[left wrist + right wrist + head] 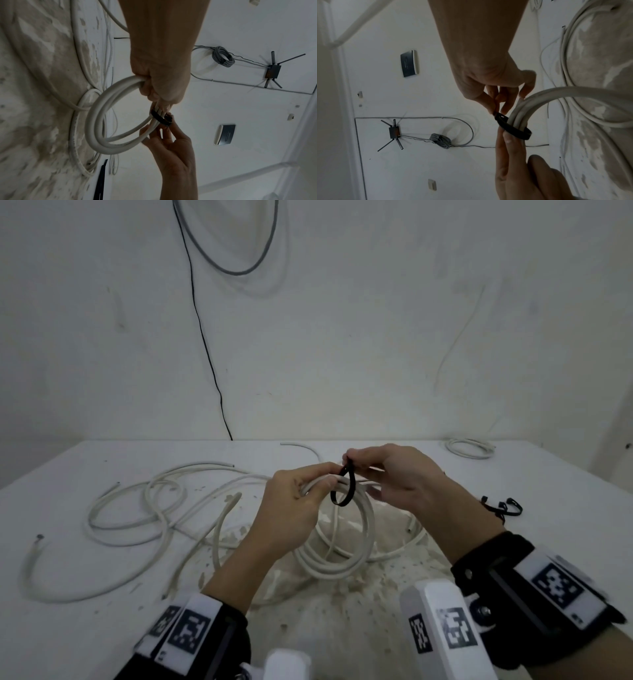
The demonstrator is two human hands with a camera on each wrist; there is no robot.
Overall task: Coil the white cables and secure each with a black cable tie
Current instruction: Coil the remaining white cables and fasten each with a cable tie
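Observation:
A coil of white cable [363, 535] is held up above the table [513, 474], with my left hand [294, 501] gripping its top strands. A black cable tie [349, 484] loops loosely round those strands just right of my left fingers. My right hand [394, 477] pinches the tie's upper end between thumb and fingertips. In the left wrist view the left hand [159, 83] clasps the coil [96, 121], and the tie [161, 118] sits just beyond it. In the right wrist view the right fingers [491, 102] pinch the tie [515, 130] beside the coil [556, 93].
Several loose white cables [164, 508] sprawl over the table's left half. A small tied white coil [469, 447] lies at the back right. Spare black ties [503, 505] lie right of my right wrist. A thin black wire [205, 337] runs down the wall behind.

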